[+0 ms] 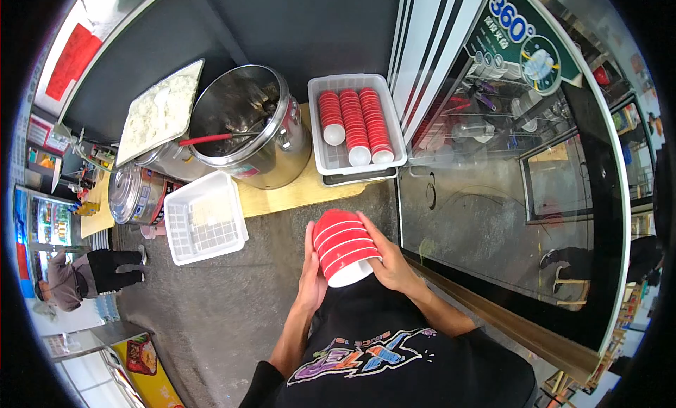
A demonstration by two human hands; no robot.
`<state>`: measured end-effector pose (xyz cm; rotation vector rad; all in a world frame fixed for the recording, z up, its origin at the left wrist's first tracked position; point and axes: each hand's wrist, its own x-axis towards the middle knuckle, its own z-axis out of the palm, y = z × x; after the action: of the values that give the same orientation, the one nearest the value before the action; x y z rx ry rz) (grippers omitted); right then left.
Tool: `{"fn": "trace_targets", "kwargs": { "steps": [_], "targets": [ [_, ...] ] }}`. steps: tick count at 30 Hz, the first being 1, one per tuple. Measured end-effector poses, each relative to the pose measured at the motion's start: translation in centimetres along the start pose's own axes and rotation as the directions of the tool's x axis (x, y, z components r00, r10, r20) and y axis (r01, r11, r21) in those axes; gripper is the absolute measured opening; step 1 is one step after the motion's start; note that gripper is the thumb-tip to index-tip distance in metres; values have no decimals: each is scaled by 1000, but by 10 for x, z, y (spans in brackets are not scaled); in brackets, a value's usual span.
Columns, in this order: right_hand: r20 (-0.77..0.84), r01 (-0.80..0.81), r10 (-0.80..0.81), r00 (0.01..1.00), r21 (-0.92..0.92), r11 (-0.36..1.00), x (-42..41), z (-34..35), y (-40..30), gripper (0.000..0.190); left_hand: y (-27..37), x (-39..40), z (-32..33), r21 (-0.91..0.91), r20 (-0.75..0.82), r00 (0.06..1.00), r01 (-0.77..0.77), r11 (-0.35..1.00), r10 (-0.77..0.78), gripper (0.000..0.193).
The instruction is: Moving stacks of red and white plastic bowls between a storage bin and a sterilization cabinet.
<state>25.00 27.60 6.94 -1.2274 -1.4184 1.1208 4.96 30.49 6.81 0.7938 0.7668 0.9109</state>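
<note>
Between my two hands I hold a short nested stack of red cups (346, 241) with white insides. Its open white mouth is tilted down toward my body. My left hand (312, 281) presses along the left side of the stack. Across from it, my right hand (392, 257) wraps the right side, with its fingertips near the mouth. Ahead of the hands, a white plastic tub (328, 166) holds three rows of nested red cups (351, 120) lying on their sides, mouths toward me. The row on the left is the shortest.
A wooden table (285, 199) carries a large steel pot (274, 165) with a red-handled utensil (211, 138). Left are a tray of white food (153, 117), a white basket (206, 218) and a clear-lidded container (127, 196). A glass cabinet (475, 196) stands right. A person (79, 276) is farther left.
</note>
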Motion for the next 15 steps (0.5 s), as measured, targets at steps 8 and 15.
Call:
{"fn": "trace_targets", "kwargs": {
  "steps": [8, 15],
  "targets": [
    [-256, -3, -27, 966, -116, 993, 81, 0, 40, 80, 1, 135, -23, -180, 20, 994, 110, 978, -108, 71],
    [-259, -118, 48, 965, -264, 957, 183, 2, 69, 83, 16, 243, -73, -322, 63, 905, 418, 850, -421, 59]
  ]
}}
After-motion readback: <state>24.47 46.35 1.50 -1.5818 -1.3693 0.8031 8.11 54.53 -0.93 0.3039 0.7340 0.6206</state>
